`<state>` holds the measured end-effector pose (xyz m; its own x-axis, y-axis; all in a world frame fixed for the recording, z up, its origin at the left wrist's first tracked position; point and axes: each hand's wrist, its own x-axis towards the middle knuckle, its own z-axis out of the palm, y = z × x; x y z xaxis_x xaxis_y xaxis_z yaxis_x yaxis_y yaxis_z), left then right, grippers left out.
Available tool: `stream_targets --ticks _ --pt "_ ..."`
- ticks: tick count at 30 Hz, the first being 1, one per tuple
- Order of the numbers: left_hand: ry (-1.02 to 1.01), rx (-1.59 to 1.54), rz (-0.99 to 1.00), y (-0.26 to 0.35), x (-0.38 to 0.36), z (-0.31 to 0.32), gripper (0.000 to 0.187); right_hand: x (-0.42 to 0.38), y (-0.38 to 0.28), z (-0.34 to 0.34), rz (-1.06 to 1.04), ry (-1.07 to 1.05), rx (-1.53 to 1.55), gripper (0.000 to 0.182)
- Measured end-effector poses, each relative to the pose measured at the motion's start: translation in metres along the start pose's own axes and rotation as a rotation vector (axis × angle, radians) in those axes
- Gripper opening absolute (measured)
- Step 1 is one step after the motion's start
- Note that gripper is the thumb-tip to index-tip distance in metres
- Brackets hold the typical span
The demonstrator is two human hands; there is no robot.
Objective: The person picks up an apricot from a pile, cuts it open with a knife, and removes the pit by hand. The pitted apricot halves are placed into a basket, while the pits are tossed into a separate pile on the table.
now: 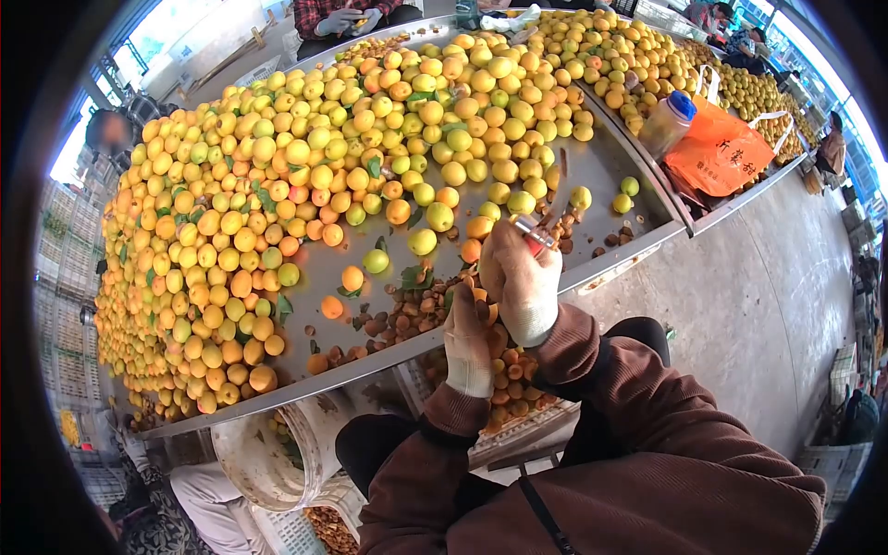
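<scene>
Both my hands wear pale work gloves and meet above the near rim of the metal sorting table (610, 268). My right hand (529, 287) is closed round a knife (560, 199) with a thin curved blade, a silver collar and a bit of red handle; the blade points up and away. Close beside it, my left hand (467, 344) is closed on an apricot (480, 294), which my fingers partly hide. Yellow and orange apricots (305, 176) cover much of the table. Brown pits (407, 313) lie along its near edge, and halved apricots (509, 375) fill a crate below my hands.
An orange bag (721, 153) and a blue-lidded bottle (668, 122) stand on the right-hand table section, past a metal divider. A white bucket (268, 453) sits under the near edge at left. A gloved co-worker (342, 20) sits across the table; another person's leg (208, 504) shows lower left.
</scene>
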<state>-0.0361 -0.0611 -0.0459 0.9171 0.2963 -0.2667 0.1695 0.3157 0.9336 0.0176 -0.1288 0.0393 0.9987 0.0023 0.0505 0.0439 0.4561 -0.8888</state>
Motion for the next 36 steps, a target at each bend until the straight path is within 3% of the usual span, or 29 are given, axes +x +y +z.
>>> stream_targets --ticks 3,5,9,11,12,13,14,15,16,18,20,21,22,24,26,28,30,32,34,35,36 --pt "0.034 0.050 0.102 -0.005 0.001 0.000 0.053 0.003 0.008 0.004 0.030 0.043 0.055 0.031" --pt "0.087 0.710 0.422 0.001 -0.006 0.000 0.048 0.013 0.003 0.001 0.133 0.015 0.187 0.034" --pt "0.048 0.388 0.295 -0.021 0.008 -0.010 0.041 0.017 0.006 0.000 0.263 0.030 0.322 0.036" --pt "-0.043 0.710 0.462 0.013 -0.006 -0.004 0.031 0.010 0.010 0.005 0.166 0.011 0.166 0.030" --pt "-0.045 0.711 0.458 0.012 -0.002 -0.004 0.031 0.007 0.012 0.006 0.119 0.003 0.084 0.028" --pt "-0.181 0.560 0.431 0.003 0.006 -0.006 0.034 0.011 0.020 0.009 0.126 -0.038 0.056 0.016" --pt "-0.313 0.407 0.403 -0.012 0.017 -0.010 0.038 -0.008 0.022 0.004 -0.251 -0.126 -0.352 0.008" --pt "-0.364 0.260 0.544 -0.135 0.077 -0.041 0.042 -0.008 0.025 -0.004 -0.338 -0.310 -0.514 0.007" --pt "-0.366 0.262 0.543 -0.107 0.067 -0.033 0.042 -0.007 0.029 -0.011 -0.423 -0.496 -0.673 0.009" --pt "-0.278 -0.213 0.180 -0.050 0.030 -0.021 0.034 -0.009 0.023 0.001 -0.436 -0.421 -0.637 0.005" --pt "-0.174 -0.677 -0.187 0.017 0.004 -0.004 0.026 0.000 0.011 0.012 0.138 -0.051 -0.047 0.010" --pt "-0.081 -0.519 -0.199 0.032 -0.001 -0.002 0.026 0.002 -0.009 0.014 0.195 -0.043 0.005 0.017" --pt "-0.078 -0.519 -0.194 0.033 0.001 -0.009 0.026 0.009 -0.011 0.007 0.088 -0.138 -0.077 0.017" --pt "-0.201 -0.432 -0.396 0.035 0.007 -0.024 0.045 0.024 0.001 0.001 -0.116 -0.208 -0.277 0.021" --pt "-0.184 -0.349 -0.325 0.038 0.009 -0.021 0.045 0.017 -0.006 -0.012 -0.048 -0.364 -0.993 0.026" --pt "0.047 -0.548 -0.249 0.031 0.015 -0.011 0.046 0.012 0.006 -0.023 -0.132 -0.562 -1.214 0.040" --pt "0.026 -0.529 -0.251 0.023 0.013 -0.017 0.045 0.008 0.014 -0.029 -0.279 -0.617 -1.169 0.039" --pt "-0.027 -0.343 -0.073 0.023 0.008 -0.017 0.044 0.007 0.008 -0.035 -0.286 -0.648 -1.179 0.038" --pt "0.008 -0.455 -0.175 0.007 0.016 -0.022 0.041 0.005 0.006 -0.039 -0.293 -0.680 -1.185 0.037" --pt "-0.008 -0.193 -0.049 -0.026 0.029 -0.038 0.038 0.004 0.010 -0.043 -0.333 -0.663 -1.196 0.036" --pt "-0.024 0.070 0.078 -0.019 0.029 -0.036 0.035 0.003 0.015 -0.046 -0.372 -0.646 -1.205 0.034"
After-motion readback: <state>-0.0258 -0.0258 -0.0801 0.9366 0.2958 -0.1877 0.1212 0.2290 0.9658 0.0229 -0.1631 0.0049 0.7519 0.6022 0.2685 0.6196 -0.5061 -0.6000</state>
